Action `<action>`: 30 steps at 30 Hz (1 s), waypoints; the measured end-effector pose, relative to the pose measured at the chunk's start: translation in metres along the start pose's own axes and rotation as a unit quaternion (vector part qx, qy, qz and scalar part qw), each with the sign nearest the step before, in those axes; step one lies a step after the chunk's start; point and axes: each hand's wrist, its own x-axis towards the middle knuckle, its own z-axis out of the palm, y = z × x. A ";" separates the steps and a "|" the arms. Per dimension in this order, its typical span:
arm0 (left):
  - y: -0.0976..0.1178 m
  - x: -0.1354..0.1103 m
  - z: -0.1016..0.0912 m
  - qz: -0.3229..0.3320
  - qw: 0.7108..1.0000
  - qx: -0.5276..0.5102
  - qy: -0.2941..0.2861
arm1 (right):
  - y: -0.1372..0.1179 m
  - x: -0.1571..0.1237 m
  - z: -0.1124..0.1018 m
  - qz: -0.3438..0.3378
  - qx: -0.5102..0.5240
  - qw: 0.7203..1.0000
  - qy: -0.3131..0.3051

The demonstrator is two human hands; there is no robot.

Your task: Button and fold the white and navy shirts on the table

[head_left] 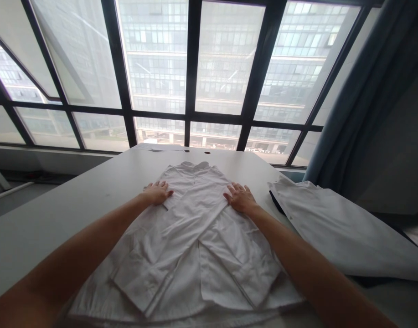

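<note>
A white long-sleeved shirt or coat (195, 182) lies flat on the table, its collar at the far end. Its sleeves are folded inward, and one sleeve (167, 241) crosses the front diagonally. My left hand (157, 192) rests palm down on the garment's left shoulder area, with the fingers apart. My right hand (241, 198) lies flat on the opposite shoulder area, also holding nothing. The lower hem runs out of view at the bottom.
A pale grey table (68, 205) carries the garment. To the right, a second white cloth (342, 228) lies over a dark item and the table edge. A thin sheet (157, 147) lies at the far end. Large windows and a blue curtain (352, 100) stand beyond.
</note>
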 end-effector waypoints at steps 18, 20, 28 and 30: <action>0.006 0.025 0.001 0.028 0.997 -0.054 0.041 | -0.004 0.012 0.004 0.058 0.019 0.998 0.009; 0.000 0.012 0.005 -0.009 0.997 -0.058 0.054 | -0.004 -0.005 -0.001 0.090 -0.003 0.995 0.042; -0.037 -0.080 0.013 -0.092 0.993 -0.004 0.079 | 0.019 -0.089 -0.014 0.192 -0.013 0.981 0.029; -0.038 -0.101 0.009 -0.095 0.992 0.021 0.086 | 0.020 -0.104 -0.017 0.190 -0.022 0.981 0.043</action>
